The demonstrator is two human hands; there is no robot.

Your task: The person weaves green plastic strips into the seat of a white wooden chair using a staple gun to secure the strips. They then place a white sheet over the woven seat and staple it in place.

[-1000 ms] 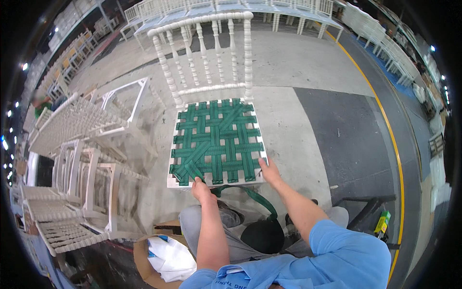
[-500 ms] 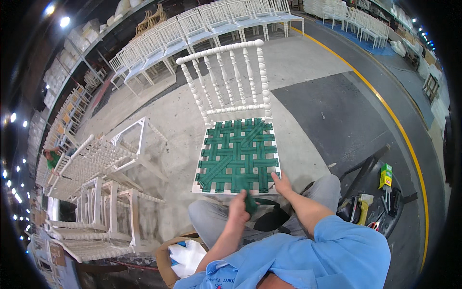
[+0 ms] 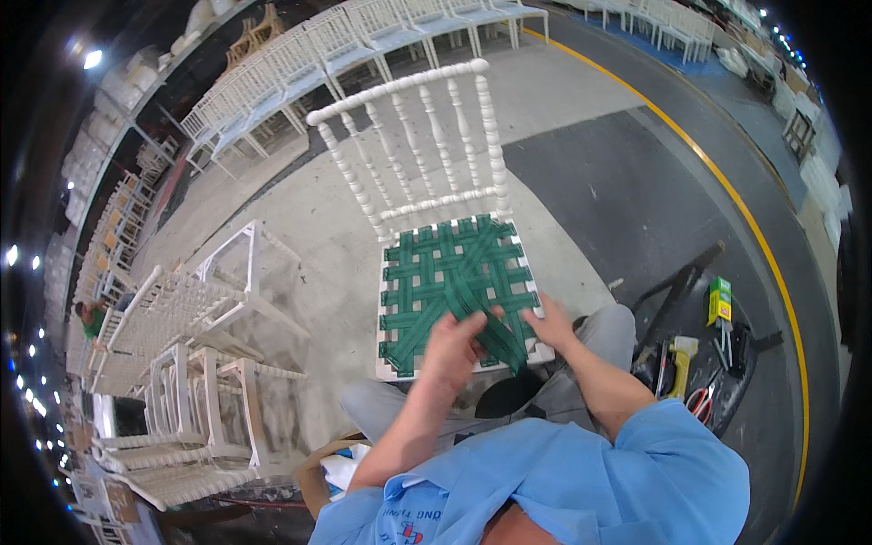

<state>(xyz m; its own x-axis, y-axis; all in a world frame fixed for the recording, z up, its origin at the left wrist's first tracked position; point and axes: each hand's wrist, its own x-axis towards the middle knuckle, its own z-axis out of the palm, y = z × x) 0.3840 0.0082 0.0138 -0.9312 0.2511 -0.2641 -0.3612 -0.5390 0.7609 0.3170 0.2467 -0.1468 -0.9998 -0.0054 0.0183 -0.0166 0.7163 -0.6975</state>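
In front of me stands a white chair (image 3: pixel 490 145) with a turned-spindle back. Its seat is woven from green webbing (image 3: pixel 413 289), laid in a lattice with diagonal strips across it. My left hand (image 3: pixel 454 347) is closed on a loose green webbing strap (image 3: pixel 501 338) above the near part of the seat. That strap loops over the woven bands toward the near right corner. My right hand (image 3: pixel 550 323) rests at the seat's right edge near that corner, its fingers around the frame; their undersides are hidden.
Unfinished white chairs (image 3: pixel 204 400) lie stacked at my left. On my right, a dark low stool (image 3: pixel 727 400) carries a yellow-handled tool (image 3: pixel 679 363), scissors (image 3: pixel 700 404) and a green-yellow box (image 3: pixel 720 300). A cardboard box (image 3: pixel 313 481) sits by my left leg. Rows of white chairs (image 3: pixel 336 45) stand farther back.
My left hand has risen from below the seat's front edge to above the webbing, drawing the loose strap over it. My right hand has shifted slightly along the right edge.
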